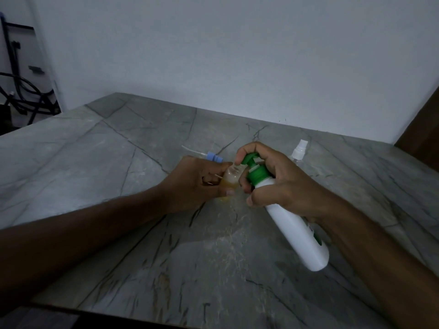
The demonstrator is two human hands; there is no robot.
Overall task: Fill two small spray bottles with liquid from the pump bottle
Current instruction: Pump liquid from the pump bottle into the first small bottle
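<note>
Head view: above a stone table (pixel 95 162), the left hand (pixel 199 184) grips a small open bottle (pixel 231 179), part filled with yellow liquid; the right hand (pixel 280 184) clasps the tilted pump bottle (pixel 292 224), forefinger on its green pump (pixel 251 162). Slow strokes, spout kept over the neck, should avoid spills.

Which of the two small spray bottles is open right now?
The one in the left hand, small bottle holding yellowish liquid, its top off. The other spray bottle, behind the right hand, keeps its white sprayer.

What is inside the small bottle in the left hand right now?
Yellowish liquid fills the lower part of the small bottle; its neck is clear. The left hand covers its left side and base, so the exact level is hidden.
</note>
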